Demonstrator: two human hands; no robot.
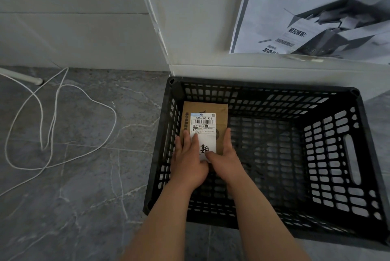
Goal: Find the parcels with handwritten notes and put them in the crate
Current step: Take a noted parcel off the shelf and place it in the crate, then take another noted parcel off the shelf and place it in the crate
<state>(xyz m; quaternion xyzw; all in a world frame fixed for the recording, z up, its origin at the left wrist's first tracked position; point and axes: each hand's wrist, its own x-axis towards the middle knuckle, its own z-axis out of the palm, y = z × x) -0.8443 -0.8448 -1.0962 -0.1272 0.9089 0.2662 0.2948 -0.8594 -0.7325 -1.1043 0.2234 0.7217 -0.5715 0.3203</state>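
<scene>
- Two hands rest on one brown cardboard parcel [220, 113], which lies flat on the bottom of the black slatted crate [263, 85], in its far left corner.
- Your left hand [187, 159] lies on the parcel's top near its left edge, fingers straight and flat, gripping nothing.
- Your right hand [225, 159] has its straight fingers along the parcel's right edge and its thumb across the lower end of the label; it does not curl round the box.
- The white label [203, 122] reads "530- D5 A36" above a barcode; the smaller printed lines are too fine to read.
- Below the print sits a large handwritten character [204, 148] in black, "期", partly covered by your thumbs.
- The parcel's left side is close to the crate's left wall; the rest of the crate bottom, to the right, is bare grid.
- A poster [306, 17] on the wall [200, 17] behind the crate shows "退回原因:".
- A white cord [115, 116] loops over the grey marbled floor [84, 197], well apart from the crate's left side.
</scene>
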